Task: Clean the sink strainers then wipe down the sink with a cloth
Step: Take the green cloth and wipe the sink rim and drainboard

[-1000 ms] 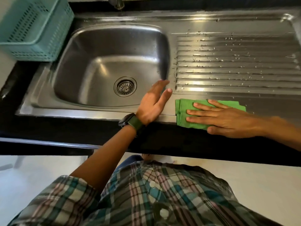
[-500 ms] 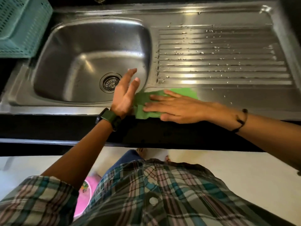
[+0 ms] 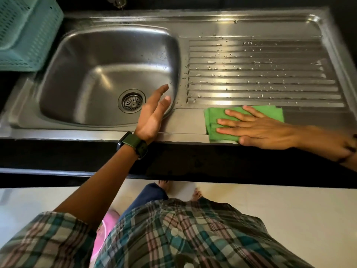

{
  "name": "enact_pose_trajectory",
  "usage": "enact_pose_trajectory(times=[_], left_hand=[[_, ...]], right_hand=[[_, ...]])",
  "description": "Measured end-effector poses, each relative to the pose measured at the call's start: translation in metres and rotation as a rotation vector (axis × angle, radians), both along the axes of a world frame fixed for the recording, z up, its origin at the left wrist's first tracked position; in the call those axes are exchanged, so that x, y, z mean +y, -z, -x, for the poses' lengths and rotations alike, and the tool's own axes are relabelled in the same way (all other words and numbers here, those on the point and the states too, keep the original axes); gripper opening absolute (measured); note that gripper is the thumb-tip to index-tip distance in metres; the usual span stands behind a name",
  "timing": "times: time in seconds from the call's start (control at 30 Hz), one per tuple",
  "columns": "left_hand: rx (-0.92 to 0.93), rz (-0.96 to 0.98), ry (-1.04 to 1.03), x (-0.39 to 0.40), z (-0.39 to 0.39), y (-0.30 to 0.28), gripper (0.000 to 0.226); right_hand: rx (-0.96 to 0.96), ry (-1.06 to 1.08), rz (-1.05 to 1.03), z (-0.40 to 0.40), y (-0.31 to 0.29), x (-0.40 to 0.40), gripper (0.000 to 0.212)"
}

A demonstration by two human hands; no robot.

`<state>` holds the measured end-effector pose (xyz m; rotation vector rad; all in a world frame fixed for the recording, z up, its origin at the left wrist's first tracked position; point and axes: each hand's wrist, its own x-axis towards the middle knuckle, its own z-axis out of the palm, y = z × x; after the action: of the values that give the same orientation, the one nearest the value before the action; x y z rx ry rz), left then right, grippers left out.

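While the fingers (image 3: 234,120) of the right hand (image 3: 257,128) lay spread wide & flat on a folded green cloth (image 3: 268,111), pressing rather than pinching it, the cloth sat on the smooth front ledge of the steel sink (image 3: 185,20), just below the ribbed drainboard (image 3: 262,74). Cloth edges showed past the fingertips on the basin side & beyond the knuckles at the far end; its near edge hung about level w/ the sink's front lip.

Beyond the cloth, toward the basin (image 3: 108,74), the left hand (image 3: 152,115) stood edge-up, fingers straight, loosely parted, holding nothing, its heel at the front rim & fingertips over the basin's near corner. A dark watch (image 3: 133,143) sat on that wrist. Past those fingertips the strainer (image 3: 132,101) sat seated in the drain.

Judged by its look, the cloth was light, soft & limp, prob. damp: it should slide easily under a flat palm on wet steel but bunch if pushed by fingertips alone. Best hold appeared to be palm pressure over the folded middle, or a pinch at the thick folded edge nearest the fingertips. Water beads dotted the drainboard ribs above the fingers, so that part likely awaited wiping.
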<state>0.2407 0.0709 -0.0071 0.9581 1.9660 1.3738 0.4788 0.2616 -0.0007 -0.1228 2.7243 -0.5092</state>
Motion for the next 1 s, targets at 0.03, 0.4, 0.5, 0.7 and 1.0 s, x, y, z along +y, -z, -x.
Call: enact_pose_trajectory(times=[0.03,0.4,0.5,0.7,1.0], left_hand=[[-0.008,-0.009,-0.004,0.0,0.0,0.001,0.059],[0.015,0.037,0.047,-0.004,-0.008,-0.005,0.047],[0.044,0.06,0.019,-0.008,-0.007,-0.005,0.045],[-0.003,0.056,-0.011,-0.009,-0.004,-0.005,0.045],[-0.026,0.136,0.025,0.01,-0.004,0.001,0.051]], right_hand=[[0.015,0.003,-0.055,0.014,0.002,-0.004,0.053],[0.188,0.224,-0.263,0.154,0.022,-0.065,0.053],[0.162,0.252,-0.194,0.098,0.023,-0.052,0.051],[0.068,0.282,0.014,-0.011,0.005,-0.013,0.069],[0.085,0.058,-0.195,0.054,0.018,-0.004,0.046]])
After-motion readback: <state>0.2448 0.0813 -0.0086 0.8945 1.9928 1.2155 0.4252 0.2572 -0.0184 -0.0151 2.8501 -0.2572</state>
